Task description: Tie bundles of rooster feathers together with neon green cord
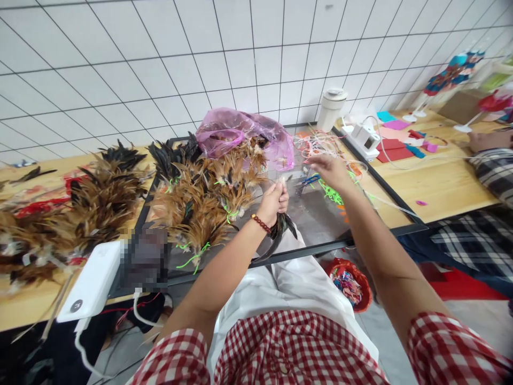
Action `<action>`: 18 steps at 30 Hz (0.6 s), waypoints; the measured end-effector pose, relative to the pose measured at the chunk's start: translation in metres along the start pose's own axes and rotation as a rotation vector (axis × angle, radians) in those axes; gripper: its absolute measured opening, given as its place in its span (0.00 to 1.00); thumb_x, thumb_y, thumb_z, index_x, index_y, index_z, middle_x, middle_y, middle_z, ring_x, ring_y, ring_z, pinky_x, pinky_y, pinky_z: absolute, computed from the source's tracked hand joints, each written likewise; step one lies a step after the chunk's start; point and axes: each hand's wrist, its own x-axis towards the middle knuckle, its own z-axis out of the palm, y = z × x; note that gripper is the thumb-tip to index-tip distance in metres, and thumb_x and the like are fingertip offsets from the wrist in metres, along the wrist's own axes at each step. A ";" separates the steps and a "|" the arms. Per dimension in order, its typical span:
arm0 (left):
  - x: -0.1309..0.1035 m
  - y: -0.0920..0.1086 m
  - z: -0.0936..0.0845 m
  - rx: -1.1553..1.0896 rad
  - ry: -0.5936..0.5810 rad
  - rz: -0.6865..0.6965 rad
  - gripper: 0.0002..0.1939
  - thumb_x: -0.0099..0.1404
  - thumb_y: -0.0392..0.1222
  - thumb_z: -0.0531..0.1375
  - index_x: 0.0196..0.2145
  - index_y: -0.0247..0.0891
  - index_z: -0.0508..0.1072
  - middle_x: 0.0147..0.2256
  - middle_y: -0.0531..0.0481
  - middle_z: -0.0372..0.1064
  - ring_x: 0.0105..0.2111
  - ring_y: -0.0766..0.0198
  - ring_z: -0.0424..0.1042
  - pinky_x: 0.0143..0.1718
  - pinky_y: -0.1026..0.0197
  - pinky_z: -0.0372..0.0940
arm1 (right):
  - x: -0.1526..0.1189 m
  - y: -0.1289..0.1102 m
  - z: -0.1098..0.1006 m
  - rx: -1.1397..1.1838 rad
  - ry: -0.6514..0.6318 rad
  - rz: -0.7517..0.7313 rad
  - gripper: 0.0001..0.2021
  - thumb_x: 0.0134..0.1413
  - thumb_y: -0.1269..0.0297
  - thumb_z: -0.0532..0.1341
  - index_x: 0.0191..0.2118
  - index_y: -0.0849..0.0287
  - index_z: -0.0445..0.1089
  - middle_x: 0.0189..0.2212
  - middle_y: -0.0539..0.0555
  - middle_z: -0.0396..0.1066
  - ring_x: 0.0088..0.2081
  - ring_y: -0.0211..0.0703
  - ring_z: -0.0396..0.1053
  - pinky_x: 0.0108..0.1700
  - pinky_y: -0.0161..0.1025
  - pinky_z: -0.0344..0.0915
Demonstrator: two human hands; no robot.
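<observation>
Clearly, the bunch of dark feathers was in the person's left hand, over the near part of a black-edged board. I saw the fingers wrapped firmly about it, the pale base poking up above the fist and the long plumes trailing down below, toward the lap. A beaded bracelet circled that wrist.

The right hand was well apart from the bunch, raised with bent fingers beside a tangle of pale cords; whether its fingertips pinched anything, I could not tell. Close by lay blue-handled scissors and a heap of bright green strings.

To the left of the hands, brown feather bundles crowded the board, some tied with green, and a crumpled pink plastic bag sat behind them. A white bottle stood near the tiled wall, just beyond the cords. At the far right, a co-worker's checked sleeve rested by the wooden table. Below the board's edge was a red basket of coloured scraps.
</observation>
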 end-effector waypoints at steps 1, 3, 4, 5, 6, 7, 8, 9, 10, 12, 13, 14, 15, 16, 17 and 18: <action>0.000 0.001 0.000 -0.018 0.007 0.005 0.18 0.75 0.51 0.57 0.30 0.39 0.60 0.20 0.63 0.49 0.13 0.78 0.43 0.16 0.74 0.41 | 0.007 0.007 -0.012 -0.097 0.030 0.033 0.10 0.55 0.69 0.63 0.42 0.58 0.80 0.48 0.60 0.81 0.54 0.57 0.74 0.64 0.58 0.63; 0.001 0.002 0.000 -0.036 0.024 0.009 0.17 0.77 0.49 0.54 0.31 0.39 0.60 0.19 0.63 0.49 0.13 0.77 0.44 0.16 0.73 0.41 | 0.017 0.022 -0.031 -0.549 -0.019 0.103 0.09 0.54 0.69 0.64 0.39 0.56 0.82 0.47 0.61 0.81 0.54 0.61 0.75 0.60 0.58 0.67; 0.002 0.002 0.000 -0.037 0.033 0.006 0.17 0.77 0.49 0.54 0.31 0.39 0.60 0.19 0.63 0.49 0.13 0.77 0.44 0.16 0.73 0.41 | 0.019 0.027 -0.036 -0.708 -0.071 0.107 0.10 0.54 0.68 0.64 0.40 0.55 0.82 0.48 0.61 0.81 0.53 0.61 0.75 0.57 0.56 0.68; 0.002 0.002 0.001 -0.033 0.040 0.002 0.17 0.77 0.49 0.54 0.31 0.39 0.60 0.19 0.63 0.50 0.13 0.78 0.44 0.15 0.73 0.41 | 0.020 0.032 -0.040 -0.847 -0.122 0.109 0.10 0.55 0.67 0.64 0.41 0.54 0.82 0.48 0.61 0.81 0.53 0.60 0.76 0.55 0.54 0.70; 0.002 0.001 0.001 -0.029 0.044 0.000 0.17 0.76 0.50 0.55 0.31 0.39 0.60 0.19 0.63 0.50 0.13 0.78 0.44 0.15 0.73 0.41 | 0.020 0.034 -0.042 -0.926 -0.160 0.099 0.11 0.56 0.66 0.64 0.42 0.54 0.83 0.48 0.61 0.81 0.52 0.59 0.76 0.53 0.53 0.70; 0.003 0.001 0.001 -0.026 0.044 0.000 0.18 0.75 0.51 0.57 0.31 0.39 0.60 0.19 0.63 0.50 0.13 0.78 0.44 0.15 0.73 0.41 | 0.019 0.035 -0.044 -0.962 -0.175 0.083 0.11 0.57 0.65 0.63 0.42 0.54 0.83 0.48 0.61 0.81 0.52 0.59 0.76 0.51 0.52 0.71; 0.003 0.000 0.002 -0.025 0.041 0.005 0.18 0.74 0.51 0.58 0.31 0.39 0.60 0.19 0.63 0.50 0.13 0.78 0.44 0.15 0.74 0.42 | 0.017 0.034 -0.046 -0.963 -0.161 0.065 0.12 0.57 0.65 0.63 0.42 0.55 0.83 0.48 0.61 0.81 0.52 0.59 0.76 0.50 0.51 0.71; 0.004 0.000 0.001 -0.027 0.038 0.012 0.18 0.74 0.52 0.58 0.31 0.38 0.61 0.19 0.63 0.50 0.13 0.78 0.45 0.16 0.74 0.42 | 0.015 0.032 -0.048 -0.937 -0.127 0.050 0.12 0.57 0.64 0.62 0.42 0.55 0.83 0.49 0.60 0.81 0.52 0.59 0.76 0.49 0.50 0.71; 0.004 -0.001 0.001 -0.030 0.035 0.021 0.19 0.74 0.52 0.59 0.31 0.38 0.61 0.20 0.63 0.50 0.13 0.78 0.45 0.16 0.74 0.42 | 0.013 0.028 -0.051 -0.896 -0.087 0.040 0.12 0.56 0.64 0.62 0.41 0.54 0.83 0.49 0.59 0.81 0.51 0.58 0.77 0.49 0.50 0.71; 0.005 -0.002 0.001 -0.035 0.033 0.031 0.18 0.74 0.52 0.59 0.31 0.38 0.61 0.20 0.63 0.50 0.13 0.79 0.44 0.16 0.74 0.41 | 0.008 0.018 -0.057 -0.802 -0.033 0.045 0.11 0.54 0.63 0.64 0.39 0.53 0.84 0.45 0.57 0.82 0.48 0.57 0.77 0.48 0.49 0.71; 0.005 -0.002 0.000 -0.036 0.031 0.030 0.18 0.74 0.51 0.59 0.31 0.38 0.61 0.20 0.63 0.51 0.14 0.79 0.44 0.16 0.74 0.41 | 0.005 0.011 -0.060 -0.752 -0.026 0.064 0.11 0.53 0.63 0.64 0.38 0.53 0.84 0.40 0.57 0.82 0.44 0.55 0.78 0.46 0.48 0.71; 0.005 -0.002 0.000 -0.037 0.029 0.027 0.18 0.74 0.51 0.59 0.31 0.38 0.61 0.20 0.63 0.51 0.14 0.79 0.44 0.16 0.74 0.41 | 0.002 0.004 -0.063 -0.692 -0.028 0.087 0.11 0.52 0.61 0.65 0.39 0.54 0.84 0.36 0.56 0.81 0.39 0.53 0.77 0.44 0.47 0.71; 0.006 -0.002 0.000 -0.038 0.028 0.023 0.18 0.74 0.50 0.59 0.31 0.38 0.61 0.20 0.63 0.51 0.14 0.79 0.45 0.16 0.74 0.41 | 0.000 -0.002 -0.065 -0.622 -0.031 0.110 0.12 0.53 0.60 0.66 0.40 0.56 0.84 0.31 0.56 0.79 0.34 0.50 0.75 0.41 0.46 0.70; 0.006 -0.002 0.000 -0.040 0.029 0.021 0.17 0.74 0.50 0.58 0.31 0.38 0.61 0.20 0.62 0.51 0.13 0.78 0.45 0.16 0.74 0.41 | -0.003 -0.009 -0.067 -0.546 -0.031 0.129 0.14 0.54 0.58 0.66 0.41 0.58 0.83 0.27 0.55 0.77 0.31 0.47 0.72 0.37 0.45 0.69; 0.006 -0.002 0.000 -0.044 0.030 0.020 0.17 0.75 0.49 0.58 0.31 0.38 0.61 0.20 0.62 0.52 0.13 0.78 0.45 0.16 0.74 0.41 | -0.006 -0.014 -0.069 -0.472 -0.024 0.145 0.15 0.54 0.57 0.66 0.42 0.60 0.83 0.24 0.54 0.75 0.28 0.45 0.70 0.35 0.44 0.67; 0.005 -0.001 0.000 -0.049 0.032 0.020 0.17 0.75 0.49 0.57 0.31 0.38 0.61 0.20 0.62 0.52 0.13 0.78 0.45 0.16 0.74 0.41 | -0.008 -0.019 -0.070 -0.410 -0.013 0.155 0.15 0.54 0.58 0.66 0.42 0.60 0.83 0.23 0.54 0.73 0.27 0.44 0.68 0.33 0.43 0.66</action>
